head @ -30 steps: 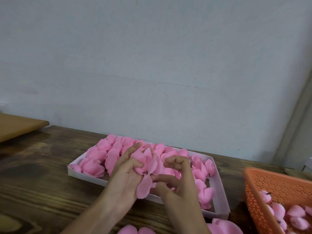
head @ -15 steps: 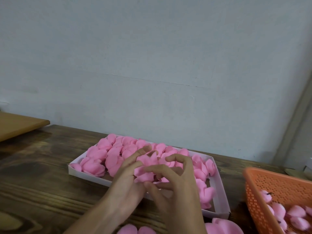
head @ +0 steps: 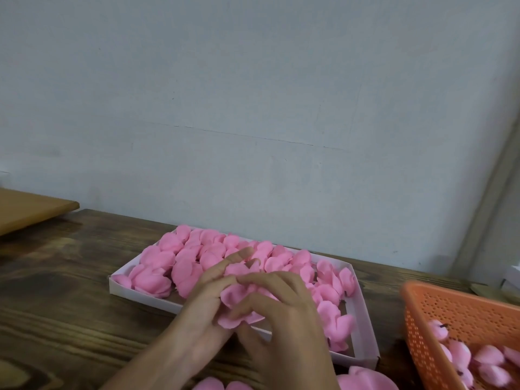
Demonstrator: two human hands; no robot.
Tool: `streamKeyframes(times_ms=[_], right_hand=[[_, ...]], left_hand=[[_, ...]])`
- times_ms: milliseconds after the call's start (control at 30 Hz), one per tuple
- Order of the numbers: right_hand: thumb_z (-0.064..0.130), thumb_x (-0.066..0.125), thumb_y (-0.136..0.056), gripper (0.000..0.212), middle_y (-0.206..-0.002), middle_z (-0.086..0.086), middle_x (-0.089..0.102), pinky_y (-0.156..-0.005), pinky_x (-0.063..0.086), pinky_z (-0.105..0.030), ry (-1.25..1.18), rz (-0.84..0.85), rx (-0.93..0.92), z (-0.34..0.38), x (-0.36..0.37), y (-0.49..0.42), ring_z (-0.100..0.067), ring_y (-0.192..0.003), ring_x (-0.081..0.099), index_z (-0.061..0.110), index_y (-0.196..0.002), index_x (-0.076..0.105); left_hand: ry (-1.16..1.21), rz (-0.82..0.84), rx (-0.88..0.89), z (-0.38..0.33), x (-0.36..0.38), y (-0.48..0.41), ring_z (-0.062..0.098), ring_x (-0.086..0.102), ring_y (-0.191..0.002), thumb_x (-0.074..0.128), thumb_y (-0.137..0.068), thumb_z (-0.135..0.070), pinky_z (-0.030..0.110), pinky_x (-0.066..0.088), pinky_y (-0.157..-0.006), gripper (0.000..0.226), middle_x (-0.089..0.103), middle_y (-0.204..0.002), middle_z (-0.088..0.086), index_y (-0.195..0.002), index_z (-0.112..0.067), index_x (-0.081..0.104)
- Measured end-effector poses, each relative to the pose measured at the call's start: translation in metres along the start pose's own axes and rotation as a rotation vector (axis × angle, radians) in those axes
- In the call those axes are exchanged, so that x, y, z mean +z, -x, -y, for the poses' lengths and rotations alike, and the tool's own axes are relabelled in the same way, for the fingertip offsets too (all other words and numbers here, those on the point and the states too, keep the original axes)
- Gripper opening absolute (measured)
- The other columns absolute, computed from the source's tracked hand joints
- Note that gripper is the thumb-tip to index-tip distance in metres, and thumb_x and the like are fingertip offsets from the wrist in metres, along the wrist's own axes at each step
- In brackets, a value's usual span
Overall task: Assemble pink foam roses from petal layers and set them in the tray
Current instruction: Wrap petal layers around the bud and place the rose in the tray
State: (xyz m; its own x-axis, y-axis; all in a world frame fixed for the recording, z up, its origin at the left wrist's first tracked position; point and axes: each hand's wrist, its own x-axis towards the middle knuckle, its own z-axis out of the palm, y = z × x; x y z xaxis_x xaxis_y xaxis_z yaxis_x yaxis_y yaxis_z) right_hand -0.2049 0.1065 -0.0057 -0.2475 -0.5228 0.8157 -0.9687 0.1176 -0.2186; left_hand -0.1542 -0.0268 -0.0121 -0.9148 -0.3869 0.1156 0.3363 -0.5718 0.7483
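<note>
- Over the tray's (head: 140, 291) near edge, about mid-length, both hands met on one pink rose (head: 239, 298). It was held between them, above the tray floor.
- Right hand (head: 284, 311): fingers curled over the rose's top and near side, grasping it.
- Left hand (head: 202, 313): fingers stretched almost straight and laid against the rose's left side as a brace, not clenched. Its thumb was hidden, so we couldn't say whether it pinched.
- Tray was mostly packed with finished roses (head: 180, 266), full along the far edge and the left end. We saw gaps only toward the tray's right end.
- Right of the tray sat an orange basket (head: 439, 311) with pink buds (head: 489, 356) inside. On our side of the tray, loose petal layers (head: 363, 380) lay on the table (head: 56, 305).
- Step, as we read it: closing the outer petal layer round the bud, or final shaping before placement. We couldn't tell which, because the hands covered the rose's centre.
- Next move, in our judgement: lower the rose upright into a gap at the tray's right end, then release.
- That called for a light grip, since we'd expect foam petals to crease or spring apart under a squeeze. With neighbours packed tight, we'd go straight down without sliding.
- Progress: we judged this tray nearly full, with few spots left.
</note>
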Motion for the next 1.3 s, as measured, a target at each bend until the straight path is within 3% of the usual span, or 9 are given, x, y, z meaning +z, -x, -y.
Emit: streamKeyframes(times_ms=[200, 300, 467, 600, 733, 833, 1000, 1200, 1300], right_hand=[[0.031, 0.087, -0.077, 0.013, -0.087, 0.020, 0.068, -0.073, 0.050, -0.027, -0.058, 0.041, 0.065, -0.008, -0.005, -0.008, -0.007, -0.082, 0.056, 0.033, -0.075, 0.074], [0.036, 0.083, -0.081, 0.010, -0.085, 0.019, 0.068, -0.078, 0.049, -0.029, -0.117, 0.158, 0.094, -0.009, -0.011, -0.012, -0.010, -0.084, 0.057, 0.032, -0.076, 0.075], [0.031, 0.079, -0.080, 0.006, -0.107, 0.024, 0.070, -0.093, 0.043, -0.023, -0.188, 0.354, 0.118, -0.009, -0.019, -0.017, -0.007, -0.102, 0.056, 0.036, -0.078, 0.079], [0.023, 0.082, -0.081, 0.009, -0.093, 0.015, 0.074, -0.097, 0.041, -0.030, -0.223, 0.450, 0.095, -0.012, -0.023, -0.018, -0.009, -0.092, 0.062, 0.030, -0.078, 0.078], [0.023, 0.084, -0.081, 0.016, -0.088, 0.019, 0.073, -0.078, 0.049, -0.026, -0.390, 0.424, 0.239, -0.014, -0.023, -0.016, -0.006, -0.080, 0.061, 0.034, -0.079, 0.073], [0.029, 0.090, -0.078, 0.016, -0.087, 0.023, 0.073, -0.062, 0.040, -0.018, -0.568, 0.379, 0.396, -0.017, -0.023, -0.018, 0.000, -0.065, 0.049, 0.033, -0.079, 0.075], [0.021, 0.096, -0.068, 0.031, -0.073, 0.020, 0.066, -0.059, 0.041, -0.014, -0.552, 0.399, 0.466, -0.027, -0.028, -0.022, 0.002, -0.060, 0.050, 0.033, -0.089, 0.077], [0.041, 0.095, -0.057, 0.034, -0.080, 0.022, 0.069, -0.057, 0.042, -0.010, -0.365, 0.290, 0.420, -0.025, -0.026, -0.017, 0.003, -0.063, 0.057, 0.033, -0.083, 0.075], [0.034, 0.097, -0.061, 0.033, -0.079, 0.025, 0.066, -0.058, 0.041, -0.012, -0.316, 0.254, 0.405, -0.026, -0.026, -0.016, 0.002, -0.069, 0.057, 0.031, -0.077, 0.069]], left_hand=[[-0.090, -0.052, 0.038, 0.004, 0.003, -0.001, 0.012, 0.074, -0.062, 0.035, -0.101, 0.008, 0.025, 0.059, -0.053, 0.044, 0.077, -0.075, 0.002, -0.107, -0.015, 0.073], [-0.034, 0.019, 0.028, 0.003, 0.010, 0.003, 0.026, 0.073, -0.069, 0.053, -0.085, -0.002, 0.033, 0.060, -0.057, 0.034, 0.076, -0.089, 0.018, -0.111, -0.002, 0.076], [-0.039, -0.022, -0.018, 0.003, 0.009, 0.003, 0.025, 0.075, -0.074, 0.058, -0.085, -0.012, 0.029, 0.058, -0.052, 0.036, 0.078, -0.093, 0.012, -0.116, -0.012, 0.077], [-0.086, -0.074, -0.046, -0.001, 0.009, 0.004, 0.029, 0.076, -0.098, 0.060, -0.083, -0.009, 0.034, 0.062, -0.062, 0.035, 0.076, -0.117, 0.017, -0.113, -0.014, 0.079], [-0.051, -0.063, -0.059, 0.002, 0.015, 0.005, 0.034, 0.076, -0.092, 0.058, -0.079, 0.000, 0.036, 0.063, -0.065, 0.034, 0.071, -0.117, 0.030, -0.104, -0.006, 0.080], [0.024, -0.045, -0.057, 0.003, 0.016, 0.004, 0.043, 0.070, -0.103, 0.058, -0.078, -0.001, 0.046, 0.064, -0.080, 0.036, 0.065, -0.121, 0.038, -0.109, -0.001, 0.077], [0.183, 0.012, -0.152, 0.004, 0.008, 0.002, 0.040, 0.073, -0.095, 0.052, -0.082, 0.004, 0.037, 0.061, -0.061, 0.043, 0.067, -0.124, 0.031, -0.119, 0.002, 0.072], [0.199, 0.037, -0.174, 0.005, 0.004, 0.002, 0.041, 0.067, -0.117, 0.057, -0.080, -0.003, 0.042, 0.063, -0.082, 0.048, 0.063, -0.135, 0.029, -0.125, -0.001, 0.071], [0.150, 0.058, -0.179, 0.005, 0.003, 0.002, 0.038, 0.068, -0.116, 0.055, -0.087, -0.006, 0.043, 0.057, -0.091, 0.043, 0.065, -0.130, 0.028, -0.126, -0.002, 0.070]])
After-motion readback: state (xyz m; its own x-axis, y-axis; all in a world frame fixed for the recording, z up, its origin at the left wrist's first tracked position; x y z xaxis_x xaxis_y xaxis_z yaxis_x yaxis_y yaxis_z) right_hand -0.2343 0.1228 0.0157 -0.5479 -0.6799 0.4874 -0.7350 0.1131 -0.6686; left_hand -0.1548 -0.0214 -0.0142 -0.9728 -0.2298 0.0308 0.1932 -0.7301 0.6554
